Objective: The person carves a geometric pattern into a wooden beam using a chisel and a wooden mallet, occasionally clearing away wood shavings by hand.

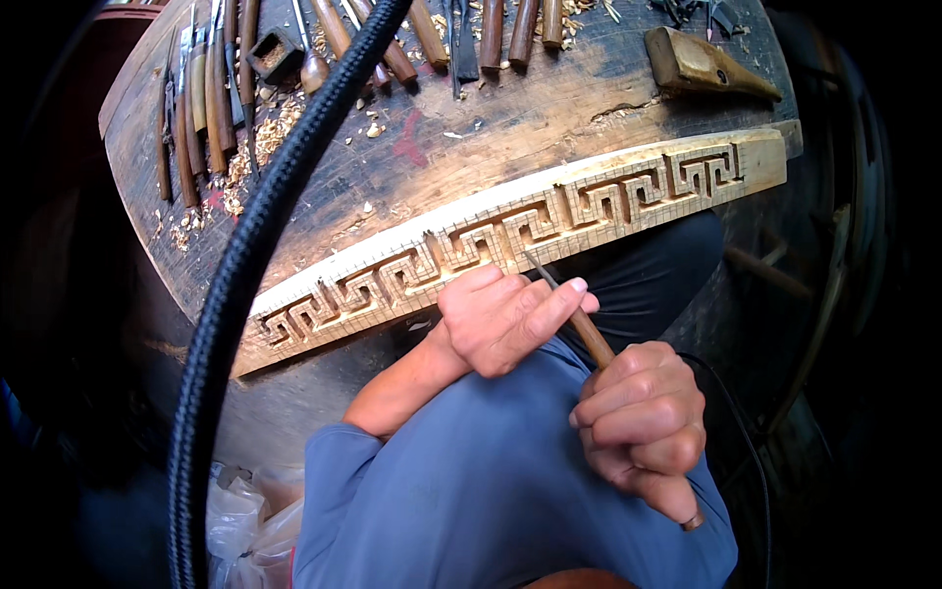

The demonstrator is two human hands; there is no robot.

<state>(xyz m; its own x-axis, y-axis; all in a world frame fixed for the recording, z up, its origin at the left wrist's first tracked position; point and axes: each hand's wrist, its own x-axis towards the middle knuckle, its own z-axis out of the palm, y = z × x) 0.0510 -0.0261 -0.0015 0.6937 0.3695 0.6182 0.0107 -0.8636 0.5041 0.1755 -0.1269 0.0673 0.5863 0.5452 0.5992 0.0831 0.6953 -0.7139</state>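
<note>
R hand (643, 427): fingers clamped on wooden handle of chisel (589, 334), blade tip on carved wood strip (510, 231) w/ key-fret pattern, near its mid. L hand (505, 316): fingers together, steadying chisel shaft by the tip. Strip lies along near edge of surface (491, 128). Spare chisels (211, 98) + mallet (706, 64) at far side.

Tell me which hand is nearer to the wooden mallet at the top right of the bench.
Left. The left hand rests by the carved strip, below the mallet; the right hand grips the chisel handle lower down, farther away.
</note>
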